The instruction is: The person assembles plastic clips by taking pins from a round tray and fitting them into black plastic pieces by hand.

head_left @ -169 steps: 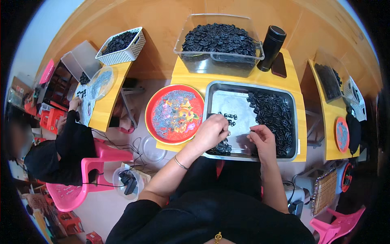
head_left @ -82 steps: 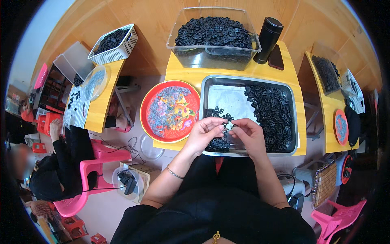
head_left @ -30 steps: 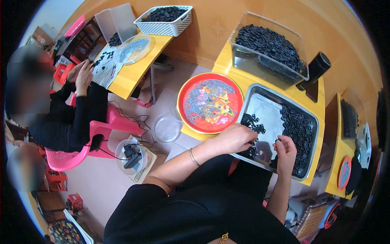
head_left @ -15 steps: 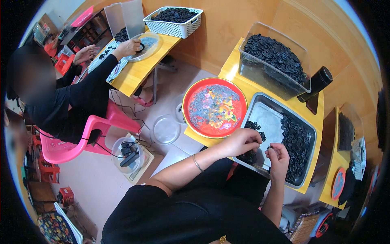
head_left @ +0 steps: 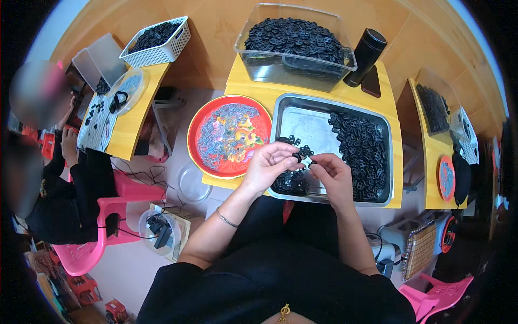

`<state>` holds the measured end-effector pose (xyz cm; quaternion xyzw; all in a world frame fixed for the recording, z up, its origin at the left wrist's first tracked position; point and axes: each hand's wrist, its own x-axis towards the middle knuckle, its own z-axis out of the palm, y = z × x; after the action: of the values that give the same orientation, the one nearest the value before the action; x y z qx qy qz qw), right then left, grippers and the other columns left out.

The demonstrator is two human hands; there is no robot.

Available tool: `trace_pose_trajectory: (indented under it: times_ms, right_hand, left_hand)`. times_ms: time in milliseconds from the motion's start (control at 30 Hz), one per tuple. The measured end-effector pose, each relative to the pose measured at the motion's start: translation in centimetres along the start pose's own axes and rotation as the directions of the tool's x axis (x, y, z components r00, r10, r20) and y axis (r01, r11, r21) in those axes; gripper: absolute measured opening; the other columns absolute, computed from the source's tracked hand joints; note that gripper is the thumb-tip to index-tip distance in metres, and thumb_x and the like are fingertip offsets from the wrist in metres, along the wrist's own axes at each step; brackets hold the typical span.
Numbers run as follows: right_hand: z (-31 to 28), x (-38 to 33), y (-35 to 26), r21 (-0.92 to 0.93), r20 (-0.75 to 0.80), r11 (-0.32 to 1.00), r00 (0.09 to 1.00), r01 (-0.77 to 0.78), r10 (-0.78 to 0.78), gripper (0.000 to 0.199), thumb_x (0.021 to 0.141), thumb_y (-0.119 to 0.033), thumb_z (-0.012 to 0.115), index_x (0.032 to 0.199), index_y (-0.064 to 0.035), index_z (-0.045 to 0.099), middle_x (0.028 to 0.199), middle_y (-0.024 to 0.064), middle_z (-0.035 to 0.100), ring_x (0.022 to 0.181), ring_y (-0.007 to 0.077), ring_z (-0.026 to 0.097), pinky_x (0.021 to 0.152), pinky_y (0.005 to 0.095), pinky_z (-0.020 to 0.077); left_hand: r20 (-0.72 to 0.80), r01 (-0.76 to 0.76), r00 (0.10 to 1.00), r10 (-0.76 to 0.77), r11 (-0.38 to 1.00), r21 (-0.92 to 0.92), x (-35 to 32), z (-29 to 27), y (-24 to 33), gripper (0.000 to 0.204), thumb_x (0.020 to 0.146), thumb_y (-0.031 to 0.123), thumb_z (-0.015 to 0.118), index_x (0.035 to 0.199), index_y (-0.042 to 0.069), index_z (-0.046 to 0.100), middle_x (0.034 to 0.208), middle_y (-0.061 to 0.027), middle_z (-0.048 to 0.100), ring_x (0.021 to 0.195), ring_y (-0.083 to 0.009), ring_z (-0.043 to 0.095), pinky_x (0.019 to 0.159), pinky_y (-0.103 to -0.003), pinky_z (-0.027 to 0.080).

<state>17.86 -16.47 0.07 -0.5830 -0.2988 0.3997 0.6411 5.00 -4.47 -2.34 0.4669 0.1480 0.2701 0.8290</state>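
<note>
Over the near left part of a metal tray [head_left: 312,122], my two hands meet closely. My left hand [head_left: 270,164] pinches a small black plastic piece [head_left: 296,157] between thumb and fingers. My right hand [head_left: 333,177] is closed in a pinch right beside it; whatever its fingertips hold is too small to make out. Many black plastic pieces [head_left: 362,156] cover the tray's right side. A smaller pile [head_left: 291,184] lies below my left hand. Left of the metal tray, a red flowered round tray [head_left: 195,120] holds thin grey pins [head_left: 216,143].
Behind stands a clear bin [head_left: 302,78] heaped with black pieces, beside a black flask [head_left: 367,56] and a dark phone [head_left: 371,82]. At left, a co-worker sits on a pink chair [head_left: 108,216] by another table [head_left: 129,132] with a white basket [head_left: 162,53]. Another table [head_left: 431,156] stands right.
The view has turned, so the tables appear farther left. My hands have come closer together over the tray. The co-worker's hand has drawn back from the round clear container.
</note>
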Motion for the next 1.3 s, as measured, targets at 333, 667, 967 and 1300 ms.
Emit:
trace_pose_trajectory:
  times_ms: [333,667,967,1300]
  right_hand:
    - [-0.3,0.14,0.15,-0.011,0.014,0.999,0.999,0.045,-0.044,0.017,0.076,-0.001,0.062,0.092,-0.0005,0.059,0.081,0.0026,0.06,0.07,0.0059,0.055,0.063,0.0185,0.0443]
    - [-0.44,0.08,0.26,-0.071,0.033,0.996,0.998,0.057,-0.055,0.017,0.076,-0.002,0.062,0.093,-0.0006,0.059,0.08,0.0028,0.06,0.07,0.0059,0.056,0.062,0.0187,0.0449]
    - [-0.23,-0.08,0.02,-0.041,0.051,0.999,0.999,0.016,-0.014,0.016,0.075,-0.002,0.063,0.09,-0.0002,0.058,0.08,0.0035,0.061,0.07,0.0067,0.056,0.062,0.0193,0.0458]
    - [-0.03,0.06,-0.08,0.0,0.046,1.0,0.999,-0.02,0.02,0.013,0.074,-0.001,0.063,0.086,-0.0002,0.056,0.071,0.0031,0.059,0.061,0.0065,0.055,0.057,0.018,0.0441]
  left_hand:
    - [-0.009,0.018,1.0,-0.017,0.999,0.042,-0.24,0.63,-0.1,0.026,0.079,-0.003,0.057,0.105,-0.001,0.056,0.095,-0.0089,0.06,0.083,-0.0118,0.059,0.076,-0.023,0.049]
    - [0.034,0.049,0.998,-0.053,0.992,0.113,-0.5,0.82,0.39,0.029,0.08,-0.001,0.057,0.109,-0.001,0.055,0.091,-0.006,0.06,0.079,-0.0091,0.058,0.073,-0.022,0.049]
    - [0.103,-0.024,0.995,0.004,0.981,0.192,-0.63,0.6,0.26,0.027,0.081,-0.001,0.056,0.108,-0.002,0.054,0.085,-0.005,0.059,0.077,-0.0097,0.058,0.071,-0.021,0.048]
    - [0.097,-0.019,0.995,0.011,0.996,0.084,-0.64,0.25,-0.23,0.018,0.081,-0.002,0.056,0.098,-0.002,0.054,0.087,-0.0073,0.06,0.079,-0.012,0.06,0.071,-0.024,0.05]
